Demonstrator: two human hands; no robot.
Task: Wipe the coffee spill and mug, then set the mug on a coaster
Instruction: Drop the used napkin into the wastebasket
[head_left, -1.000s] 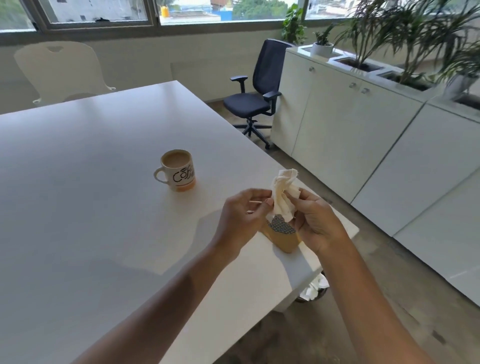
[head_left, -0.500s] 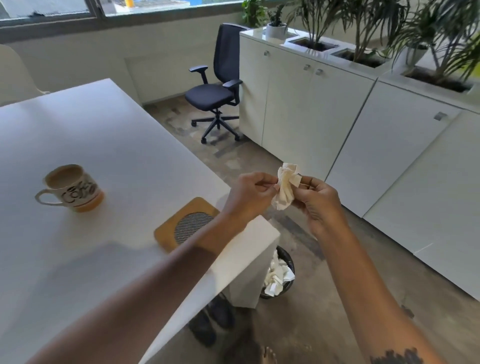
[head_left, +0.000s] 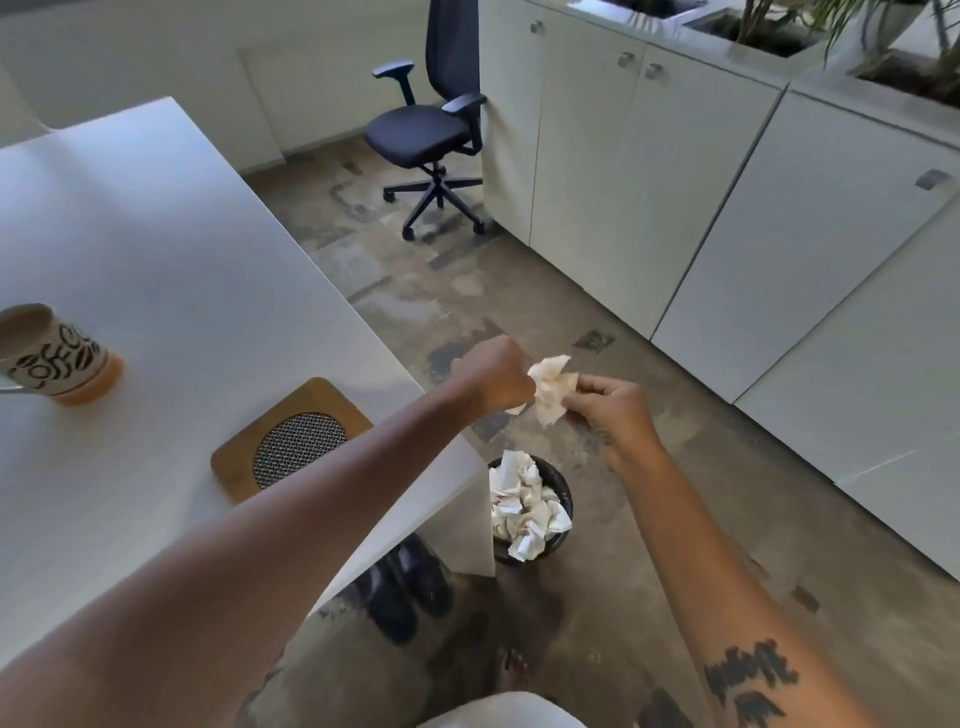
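Above bin (head_left: 563, 499), both hands' grip (head_left: 493, 375) (head_left: 613, 405) pinching tissue (head_left: 551, 387)

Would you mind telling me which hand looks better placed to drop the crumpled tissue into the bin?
Probably the right hand. Both hands pinch the tissue over the floor, but the right is clear of the table, while the left hand reaches across its corner. The bin sits below.
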